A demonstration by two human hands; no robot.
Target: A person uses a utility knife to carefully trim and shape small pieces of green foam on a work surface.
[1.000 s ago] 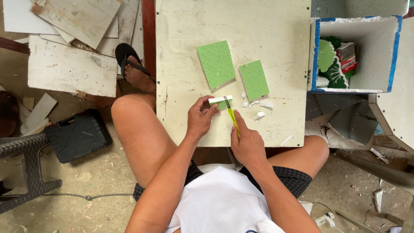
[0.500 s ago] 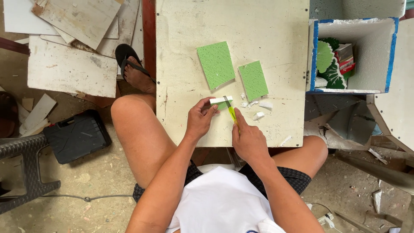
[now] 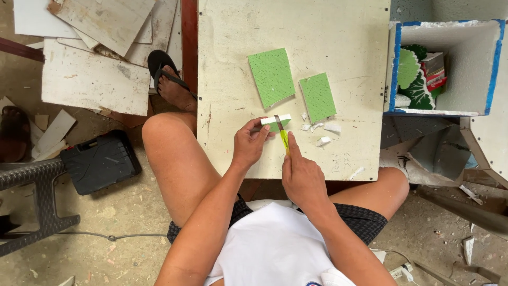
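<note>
Cream board [image 3: 317,32] bears 2 green sheets [image 3: 271,77]; left hand [image 3: 250,144] pinches white-edged strip [image 3: 276,121], right hand [image 3: 301,177] grips yellow knife [image 3: 284,139].

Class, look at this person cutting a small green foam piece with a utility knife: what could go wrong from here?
1. The left hand pinches the small green piece right beside the knife blade; a slip could cut its fingertips.
2. The piece is tiny, so it may shift and cut crooked.
3. White offcuts beside the cut could get under the work.

Green, white and yellow on cream board [image 3: 338,32]

Two speckled green sheets [image 3: 271,77] at board's middle; below them a green-and-white strip [image 3: 277,121], yellow-handled knife [image 3: 284,139], white scraps [image 3: 323,141]; right of board, blue-edged white box [image 3: 495,69].
</note>
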